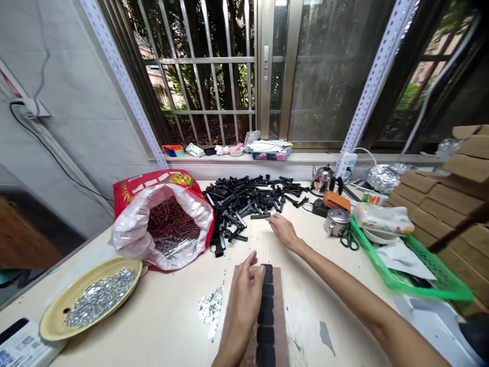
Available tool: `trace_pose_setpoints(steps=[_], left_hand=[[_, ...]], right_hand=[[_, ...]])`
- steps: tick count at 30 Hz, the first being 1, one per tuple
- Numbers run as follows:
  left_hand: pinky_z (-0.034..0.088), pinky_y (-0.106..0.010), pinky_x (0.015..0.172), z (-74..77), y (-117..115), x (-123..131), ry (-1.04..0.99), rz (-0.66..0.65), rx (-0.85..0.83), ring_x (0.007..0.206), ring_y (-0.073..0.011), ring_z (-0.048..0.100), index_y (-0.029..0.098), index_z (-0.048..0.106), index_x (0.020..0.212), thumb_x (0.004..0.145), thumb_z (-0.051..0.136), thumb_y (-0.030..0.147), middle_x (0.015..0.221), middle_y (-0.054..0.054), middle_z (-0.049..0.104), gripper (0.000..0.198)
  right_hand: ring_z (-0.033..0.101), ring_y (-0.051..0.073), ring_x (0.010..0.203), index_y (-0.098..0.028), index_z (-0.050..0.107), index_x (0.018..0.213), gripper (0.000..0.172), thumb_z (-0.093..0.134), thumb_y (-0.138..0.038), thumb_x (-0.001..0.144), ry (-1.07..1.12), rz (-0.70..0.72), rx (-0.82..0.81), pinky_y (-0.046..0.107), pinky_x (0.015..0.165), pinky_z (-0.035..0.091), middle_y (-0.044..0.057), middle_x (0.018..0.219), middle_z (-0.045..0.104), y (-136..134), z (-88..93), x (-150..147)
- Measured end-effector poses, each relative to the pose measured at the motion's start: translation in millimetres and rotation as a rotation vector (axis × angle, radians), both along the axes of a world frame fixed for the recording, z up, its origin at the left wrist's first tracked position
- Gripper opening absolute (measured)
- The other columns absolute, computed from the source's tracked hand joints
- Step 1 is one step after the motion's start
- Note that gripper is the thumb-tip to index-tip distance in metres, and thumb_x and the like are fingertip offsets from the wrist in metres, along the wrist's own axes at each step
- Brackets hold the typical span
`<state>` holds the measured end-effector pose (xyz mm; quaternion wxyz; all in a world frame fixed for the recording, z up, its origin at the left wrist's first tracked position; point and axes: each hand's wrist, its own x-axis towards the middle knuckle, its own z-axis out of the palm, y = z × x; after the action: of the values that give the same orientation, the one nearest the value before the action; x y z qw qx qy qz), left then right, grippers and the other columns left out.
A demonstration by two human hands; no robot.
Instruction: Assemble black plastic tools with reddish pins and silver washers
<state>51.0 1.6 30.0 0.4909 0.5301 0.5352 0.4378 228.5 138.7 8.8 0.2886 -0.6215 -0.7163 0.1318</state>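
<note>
My left hand [244,298] lies flat on a brown board [280,306], fingers stretched out, touching the top of a row of several black plastic pieces [267,306] lined up on it. My right hand [281,229] reaches forward, palm down, its fingers loosely spread. The fingertips are at the near edge of a heap of black plastic pieces [248,201]. I see nothing held in it.
An open red-and-white bag of thin metal pins [170,227] stands left of the heap. A yellow plate of small silver parts [93,298] is front left; a loose silver pile [210,308] lies beside the board. A green tray [416,270], scissors [349,239], a metal pot [336,221] and cardboard boxes [454,188] stand right.
</note>
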Motion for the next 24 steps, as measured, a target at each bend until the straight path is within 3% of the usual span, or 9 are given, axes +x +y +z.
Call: trace_pose_setpoints(steps=[3,6,9,12,14,16,18,21,24], left_hand=[[0.048,-0.038,0.084,1.0,23,-13,0.083,0.028,0.049,0.099,-0.0250,0.059,0.016,0.049,0.127,0.083,0.050,0.046,0.126,-0.016,0.052,0.053],[0.046,-0.041,0.088,-0.8,45,-20,0.173,0.048,0.108,0.106,-0.0274,0.056,0.018,0.055,0.123,0.084,0.050,0.039,0.125,-0.014,0.054,0.044],[0.035,-0.045,0.102,-7.4,67,-22,0.313,0.079,0.263,0.119,-0.0283,0.047,0.020,0.056,0.122,0.086,0.049,0.031,0.126,-0.012,0.056,0.038],[0.023,-0.045,0.109,-18.9,85,-20,0.504,0.012,0.464,0.132,-0.0281,0.032,0.020,0.050,0.129,0.086,0.046,0.019,0.134,-0.010,0.049,0.044],[0.024,-0.048,0.107,-27.8,94,-20,0.647,-0.055,0.501,0.130,-0.0293,0.035,0.021,0.047,0.131,0.085,0.041,0.010,0.131,-0.011,0.052,0.047],[0.034,-0.049,0.098,-35.5,101,-23,0.770,-0.039,0.434,0.115,-0.0307,0.049,0.020,0.050,0.127,0.086,0.037,0.009,0.114,-0.013,0.060,0.044],[0.042,-0.044,0.087,-40.2,107,-29,0.846,0.058,0.361,0.100,-0.0302,0.055,0.016,0.052,0.122,0.089,0.037,0.016,0.102,-0.014,0.061,0.037],[0.046,-0.035,0.073,-41.2,119,-43,0.979,0.177,0.294,0.091,-0.0283,0.058,0.012,0.053,0.117,0.090,0.041,0.026,0.100,-0.015,0.057,0.033],[0.044,-0.029,0.061,-39.9,131,-51,1.165,0.165,0.210,0.076,-0.0226,0.061,0.015,0.057,0.108,0.090,0.042,0.028,0.097,-0.011,0.054,0.027]], right_hand=[[0.049,0.021,0.105,-0.027,0.063,0.107,0.029,0.044,-0.016,0.088,-0.134,-0.017,-0.051,0.033,0.089,0.039,0.007,0.107,0.058,49,-4.8,-13],[0.046,0.023,0.106,-0.023,0.061,0.109,0.030,0.046,-0.011,0.086,-0.216,-0.035,-0.090,0.037,0.091,0.036,0.010,0.107,0.057,69,-14.1,-14],[0.049,0.021,0.100,-0.019,0.061,0.106,0.026,0.047,-0.012,0.085,-0.257,0.025,-0.109,0.034,0.087,0.039,0.010,0.106,0.056,59,-23.0,-10],[0.053,0.017,0.086,-0.019,0.061,0.105,0.022,0.050,-0.018,0.086,-0.214,0.252,-0.094,0.027,0.076,0.044,0.006,0.099,0.058,30,-23.2,-11],[0.055,0.016,0.082,-0.019,0.059,0.109,0.025,0.051,-0.024,0.086,-0.065,0.474,-0.062,0.027,0.072,0.045,0.005,0.096,0.060,16,-15.9,-15],[0.057,0.016,0.082,-0.018,0.057,0.113,0.029,0.051,-0.031,0.087,0.120,0.601,-0.089,0.028,0.070,0.047,0.006,0.100,0.061,16,-5.3,-23],[0.059,0.015,0.080,-0.018,0.059,0.105,0.028,0.047,-0.038,0.090,0.146,0.500,-0.167,0.026,0.068,0.046,0.005,0.098,0.063,32,3.3,-35],[0.061,0.019,0.082,-0.016,0.060,0.090,0.029,0.044,-0.040,0.091,-0.024,0.198,-0.200,0.029,0.071,0.044,0.007,0.090,0.066,68,3.3,-65],[0.061,0.027,0.091,-0.015,0.053,0.103,0.034,0.060,-0.040,0.081,-0.151,0.046,-0.224,0.036,0.076,0.042,0.013,0.094,0.066,94,-8.1,-102]])
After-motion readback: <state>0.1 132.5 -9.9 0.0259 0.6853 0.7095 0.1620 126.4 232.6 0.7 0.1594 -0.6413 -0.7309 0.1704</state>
